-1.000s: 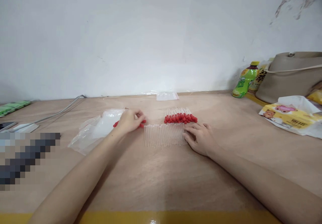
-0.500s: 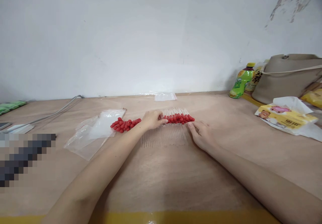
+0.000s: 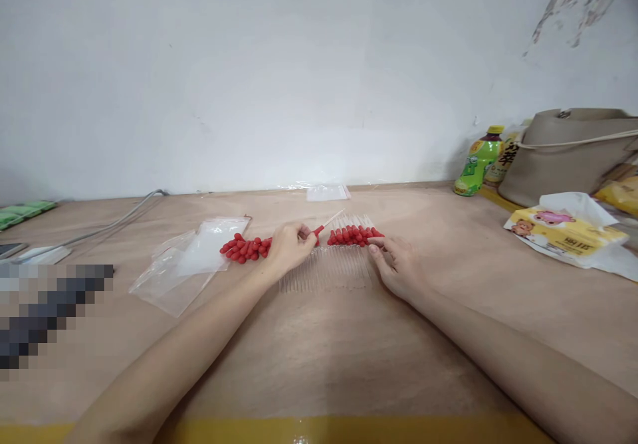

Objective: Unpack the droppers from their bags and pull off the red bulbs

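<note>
My left hand [image 3: 292,244] is closed in a pinch on a dropper [image 3: 333,219] with a red rubber bulb and a thin clear tube that slants up to the right. Under and beside that hand lies a heap of loose red rubber bulbs [image 3: 244,248]. To the right is a row of red-bulbed droppers [image 3: 351,235], their clear tubes pointing away from me. My right hand [image 3: 399,264] rests at the row's right end, fingers extended and the index tip touching a bulb. In front lies a row of bare clear tubes [image 3: 329,272], partly covered by my left hand.
Clear plastic bags [image 3: 184,271] lie to the left, and a small bag [image 3: 326,193] near the wall. A grey cable [image 3: 114,223] crosses the far left. At right are a tissue pack [image 3: 563,231], a green bottle [image 3: 479,161] and a beige handbag [image 3: 563,158].
My left hand has shifted left off the droppered row, and the dropper in it now shows tilted up. My right index finger has moved onto the bulb at the row's end.
</note>
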Tool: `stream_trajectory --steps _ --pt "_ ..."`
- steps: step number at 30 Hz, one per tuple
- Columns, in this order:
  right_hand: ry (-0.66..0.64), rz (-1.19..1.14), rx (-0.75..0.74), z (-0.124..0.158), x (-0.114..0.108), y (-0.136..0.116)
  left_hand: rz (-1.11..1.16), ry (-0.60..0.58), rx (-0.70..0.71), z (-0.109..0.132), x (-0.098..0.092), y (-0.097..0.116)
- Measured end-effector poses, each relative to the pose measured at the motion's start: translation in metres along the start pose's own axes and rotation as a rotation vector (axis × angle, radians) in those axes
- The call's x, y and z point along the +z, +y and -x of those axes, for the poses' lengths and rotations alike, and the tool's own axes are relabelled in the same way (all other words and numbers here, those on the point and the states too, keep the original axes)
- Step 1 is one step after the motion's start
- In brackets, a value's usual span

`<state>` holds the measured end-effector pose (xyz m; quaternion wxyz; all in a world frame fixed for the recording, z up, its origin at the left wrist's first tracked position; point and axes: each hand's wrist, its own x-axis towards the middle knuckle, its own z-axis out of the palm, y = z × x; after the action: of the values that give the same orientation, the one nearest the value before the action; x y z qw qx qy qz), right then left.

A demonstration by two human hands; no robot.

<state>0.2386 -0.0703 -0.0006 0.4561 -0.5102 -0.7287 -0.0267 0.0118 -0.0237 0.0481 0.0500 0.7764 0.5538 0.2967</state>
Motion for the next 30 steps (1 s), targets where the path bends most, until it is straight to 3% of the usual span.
stream_trajectory --steps 2,5,8,11,18,25,30 --pt "0.066 -0.024 -0.074 0.001 -0.001 -0.003 0.008 0.038 0.075 0.019 -0.01 -0.002" --pt "0.1 0.026 -0.216 0.002 -0.003 -0.009 -0.006 0.141 0.393 0.048 -0.017 -0.01" --pt "-0.003 0.094 -0.417 0.003 -0.005 -0.016 -0.061 0.186 0.616 0.067 -0.014 -0.018" --pt "-0.1 0.107 -0.556 0.005 -0.005 -0.019 -0.063 0.216 0.726 0.074 -0.006 -0.022" --pt "-0.13 0.041 -0.603 0.006 0.001 -0.021 0.028 0.227 0.783 0.073 -0.008 -0.016" --pt "-0.117 0.029 -0.621 0.008 0.004 -0.024 -0.036 0.047 0.75 0.071 -0.005 -0.004" --pt "-0.15 0.006 -0.644 0.007 0.007 -0.027 -0.024 0.101 0.782 0.07 0.004 -0.005"
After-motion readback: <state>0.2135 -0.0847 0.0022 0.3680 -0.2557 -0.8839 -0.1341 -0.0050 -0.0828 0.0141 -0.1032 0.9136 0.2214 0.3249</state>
